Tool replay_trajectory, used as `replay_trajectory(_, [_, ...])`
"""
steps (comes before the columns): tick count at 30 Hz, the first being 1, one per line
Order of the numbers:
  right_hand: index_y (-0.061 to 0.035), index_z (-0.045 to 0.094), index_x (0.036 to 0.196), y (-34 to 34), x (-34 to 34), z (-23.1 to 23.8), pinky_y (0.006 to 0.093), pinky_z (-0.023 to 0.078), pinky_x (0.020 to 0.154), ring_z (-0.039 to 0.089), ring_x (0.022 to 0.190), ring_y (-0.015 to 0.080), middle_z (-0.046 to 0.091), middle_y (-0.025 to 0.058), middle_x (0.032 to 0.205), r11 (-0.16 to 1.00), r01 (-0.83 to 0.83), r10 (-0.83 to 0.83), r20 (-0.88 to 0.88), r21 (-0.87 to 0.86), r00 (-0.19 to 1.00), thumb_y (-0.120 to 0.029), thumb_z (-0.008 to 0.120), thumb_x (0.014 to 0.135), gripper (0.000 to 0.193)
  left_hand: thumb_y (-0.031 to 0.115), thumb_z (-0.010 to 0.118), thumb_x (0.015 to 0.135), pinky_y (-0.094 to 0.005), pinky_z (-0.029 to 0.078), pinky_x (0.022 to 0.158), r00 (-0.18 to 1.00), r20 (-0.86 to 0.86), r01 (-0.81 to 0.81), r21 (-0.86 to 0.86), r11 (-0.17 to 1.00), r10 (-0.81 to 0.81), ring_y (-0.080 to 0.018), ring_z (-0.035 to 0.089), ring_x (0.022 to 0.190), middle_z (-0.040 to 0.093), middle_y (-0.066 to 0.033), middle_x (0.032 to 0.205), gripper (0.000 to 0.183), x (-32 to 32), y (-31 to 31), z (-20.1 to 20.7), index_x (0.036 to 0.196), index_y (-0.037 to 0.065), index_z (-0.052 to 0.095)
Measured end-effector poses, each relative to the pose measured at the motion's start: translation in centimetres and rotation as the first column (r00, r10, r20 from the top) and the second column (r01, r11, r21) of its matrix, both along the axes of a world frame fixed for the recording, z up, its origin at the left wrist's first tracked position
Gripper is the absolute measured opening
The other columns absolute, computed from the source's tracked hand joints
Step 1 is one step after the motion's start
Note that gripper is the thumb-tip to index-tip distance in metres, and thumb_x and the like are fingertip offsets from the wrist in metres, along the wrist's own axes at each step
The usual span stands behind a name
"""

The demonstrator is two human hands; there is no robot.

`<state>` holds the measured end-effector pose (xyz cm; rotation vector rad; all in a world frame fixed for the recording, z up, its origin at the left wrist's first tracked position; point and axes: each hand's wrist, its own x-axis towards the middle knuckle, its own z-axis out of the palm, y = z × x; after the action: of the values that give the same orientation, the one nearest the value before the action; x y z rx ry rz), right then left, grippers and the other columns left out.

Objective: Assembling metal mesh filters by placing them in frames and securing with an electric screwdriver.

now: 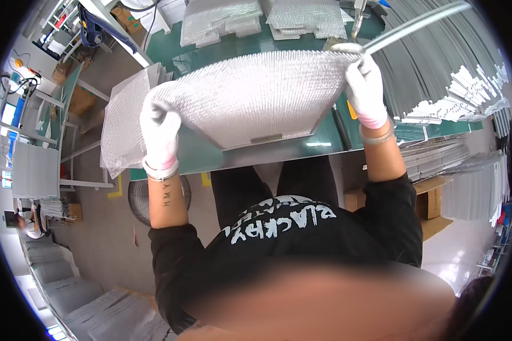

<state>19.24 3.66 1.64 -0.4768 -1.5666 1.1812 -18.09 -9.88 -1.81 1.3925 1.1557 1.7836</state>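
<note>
A silvery, finely ridged metal mesh sheet (261,91) is held up over the green table, bowed along its far edge. Its near edge hangs low and carries a small dull rectangular patch (266,138). My left hand (160,125), in a white glove, is closed on the sheet's left edge. My right hand (365,91), gloved alike, is closed at its far right corner. A long pale metal strip (418,25) runs from that corner toward the upper right; whether my right fingers also grip it, I cannot tell. Below my right hand lies a dark bar (342,126) beside a yellow-handled tool (352,110).
The green tabletop (301,149) carries stacked mesh sheets (219,20) at the back and more mesh sheets (124,116) at the left. Many grey strips (432,68) are piled at the right. A floor fan (139,202) and an open cardboard box (432,207) sit below.
</note>
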Motion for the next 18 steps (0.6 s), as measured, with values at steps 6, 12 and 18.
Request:
replay_trajectory(6, [0.0011, 0.058, 0.107, -0.4, 0.8, -3.0, 0.0326, 0.050, 0.083, 0.063, 0.090, 0.0190, 0.067, 0.0132, 0.095, 0.946, 0.233, -0.248, 0.041, 0.225, 0.968, -0.029, 0.060, 0.100, 0.031, -0.002, 0.061, 0.082, -0.0266, 0.046, 0.069, 0.975, -0.202, -0.026, 0.312, 0.950, 0.093, -0.0151, 0.057, 0.082, 0.063, -0.0079, 0.090, 0.009, 5.7, -0.1, 1.2, 0.089, 0.000, 0.065])
replay_trajectory(12, [-0.0071, 0.067, 0.093, -6.2, 3.1, -4.8, 0.0381, 0.056, 0.062, 0.069, 0.070, 0.0262, 0.070, 0.0114, 0.081, 0.939, -0.098, 0.151, -0.140, 0.329, 0.978, -0.028, 0.066, 0.097, 0.021, 0.030, 0.058, 0.093, -0.0452, 0.049, 0.099, 0.604, -0.372, 0.696, -0.185, 0.694, -0.705, -0.0363, 0.063, 0.112, 0.068, -0.0175, 0.115, 0.036, 3.9, -2.8, -3.0, 0.113, 0.003, 0.069])
replay_trajectory(18, [-0.0043, 0.057, 0.079, -10.5, 5.8, -5.6, 0.0416, 0.055, 0.063, 0.070, 0.071, 0.0308, 0.070, 0.0144, 0.082, 0.877, -0.217, 0.224, 0.035, 0.429, 0.974, -0.033, 0.063, 0.094, 0.033, 0.024, 0.067, 0.085, -0.0463, 0.040, 0.109, 0.272, -0.817, 0.390, -0.388, 0.835, -0.508, -0.0360, 0.049, 0.130, 0.055, -0.0155, 0.137, 0.053, 3.7, -1.5, -9.5, 0.134, 0.007, 0.055])
